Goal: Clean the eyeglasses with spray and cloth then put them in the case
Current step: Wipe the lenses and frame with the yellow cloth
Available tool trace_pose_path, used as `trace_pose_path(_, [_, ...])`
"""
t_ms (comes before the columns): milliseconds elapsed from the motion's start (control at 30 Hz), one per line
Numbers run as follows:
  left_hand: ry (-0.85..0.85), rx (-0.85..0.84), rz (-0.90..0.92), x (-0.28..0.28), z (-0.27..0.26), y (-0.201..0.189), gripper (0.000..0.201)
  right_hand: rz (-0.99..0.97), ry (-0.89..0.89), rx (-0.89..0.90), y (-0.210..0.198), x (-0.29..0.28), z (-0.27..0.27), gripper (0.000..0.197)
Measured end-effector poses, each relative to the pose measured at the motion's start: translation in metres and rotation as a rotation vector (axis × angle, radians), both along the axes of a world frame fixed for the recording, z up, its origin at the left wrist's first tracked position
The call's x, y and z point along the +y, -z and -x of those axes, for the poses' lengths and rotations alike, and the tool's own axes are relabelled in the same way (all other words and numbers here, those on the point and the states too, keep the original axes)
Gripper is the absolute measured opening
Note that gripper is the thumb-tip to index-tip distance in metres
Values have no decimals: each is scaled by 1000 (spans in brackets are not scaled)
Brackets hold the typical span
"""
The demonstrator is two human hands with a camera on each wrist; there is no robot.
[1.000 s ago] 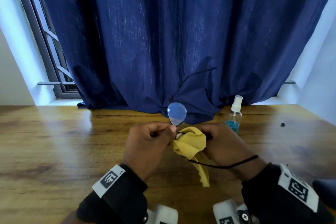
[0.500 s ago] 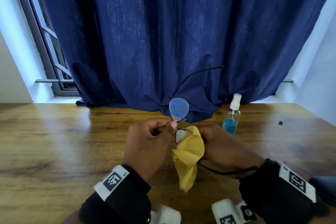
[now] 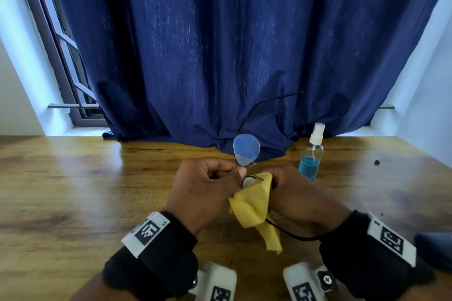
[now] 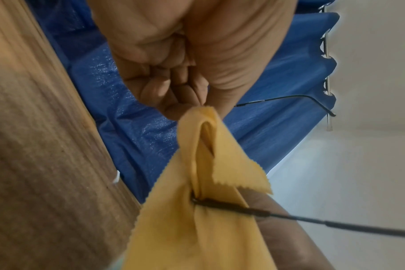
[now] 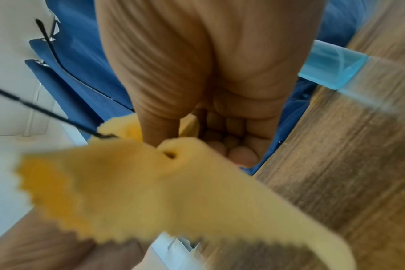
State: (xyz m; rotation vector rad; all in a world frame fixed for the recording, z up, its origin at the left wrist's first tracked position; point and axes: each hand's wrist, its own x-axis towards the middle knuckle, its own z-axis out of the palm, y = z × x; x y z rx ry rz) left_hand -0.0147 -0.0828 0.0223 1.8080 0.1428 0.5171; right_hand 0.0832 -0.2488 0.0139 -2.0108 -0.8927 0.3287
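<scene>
Thin black-framed eyeglasses (image 3: 246, 149) are held upright above the table, one lens sticking up clear of the hands. My left hand (image 3: 208, 186) pinches the frame near the bridge, its fingers (image 4: 164, 87) curled. My right hand (image 3: 291, 193) holds a yellow cloth (image 3: 254, 205) pinched over the lower lens, which is mostly hidden. The cloth (image 4: 204, 210) drapes over a temple arm (image 4: 289, 217); its loose corner hangs down. In the right wrist view the cloth (image 5: 150, 191) is blurred, with curled fingers (image 5: 234, 146) behind it. A spray bottle (image 3: 310, 154) with blue liquid stands just right of the hands.
A wooden table (image 3: 85, 190) spreads under the hands. A dark blue curtain (image 3: 232, 44) hangs behind and rests on the table's back edge. A dark blue object (image 3: 435, 249), cut off by the frame, lies at the right edge. A small black speck (image 3: 377, 162) sits far right.
The cloth has shifted over the lower lens, bunching and sliding down as my right hand rubs. The glasses tilted slightly. The spray bottle has not moved.
</scene>
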Motion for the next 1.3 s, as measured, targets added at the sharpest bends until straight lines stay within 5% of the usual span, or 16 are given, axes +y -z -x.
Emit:
trace_pose_path(200, [5, 23, 135, 7, -5, 2, 8, -202, 83, 105, -2, 3, 2, 6])
trace_pose_path(333, [28, 31, 257, 5, -5, 4, 10, -305, 86, 130, -4, 7, 8, 39])
trace_pose_path(433, [-8, 6, 260, 7, -6, 4, 7, -299, 99, 187, -6, 7, 5, 44])
trace_pose_path(567, [-5, -1, 245, 7, -6, 4, 8, -206, 29, 79, -7, 2, -2, 11])
trace_pose_path(733, [51, 6, 215, 3, -5, 4, 10, -154, 76, 57, -5, -3, -5, 3])
trace_pose_path(1300, [8, 57, 97, 11, -9, 9, 6, -41, -58, -8, -7, -5, -6, 21])
